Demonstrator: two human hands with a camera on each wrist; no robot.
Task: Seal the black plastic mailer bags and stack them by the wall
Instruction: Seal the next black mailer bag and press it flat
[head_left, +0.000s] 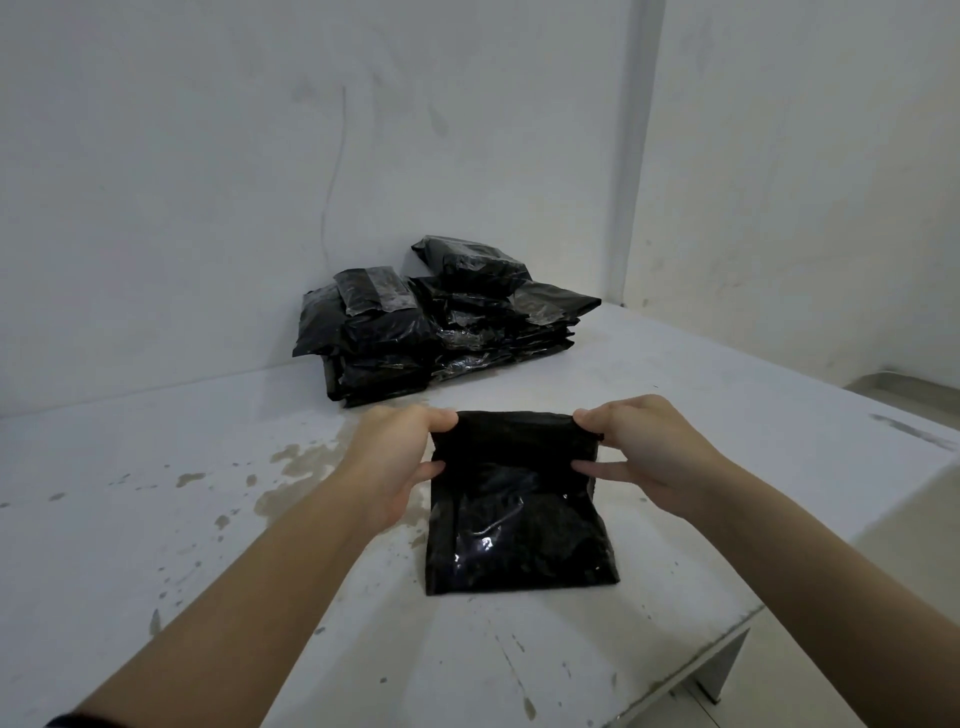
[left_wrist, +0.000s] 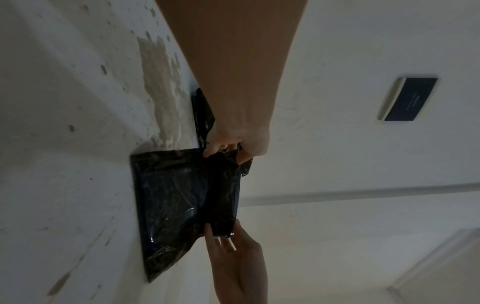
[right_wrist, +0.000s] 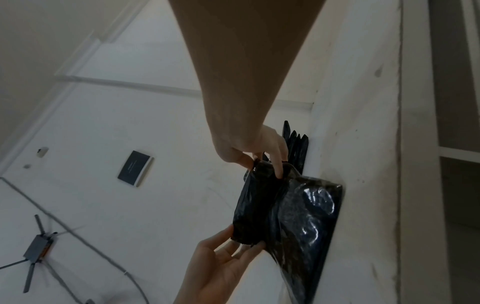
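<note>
Head view: bag pile (head_left: 441, 317) against wall (head_left: 208, 182), stained table (head_left: 182, 493).

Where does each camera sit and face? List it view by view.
Head: above the white table, facing the wall; both forearms, left hand, right hand.
Left wrist: along the left forearm toward the black plastic mailer bag.
Right wrist: along the right forearm toward the same bag.
Shared: bag, both hands, stacked black bags.

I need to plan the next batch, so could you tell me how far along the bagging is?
Done: a pile of sealed mailer bags sits by the wall. In hand: both hands, left hand and right hand, pinch the flap of one mailer bag on the table. Left: sealing and stacking it.
</note>
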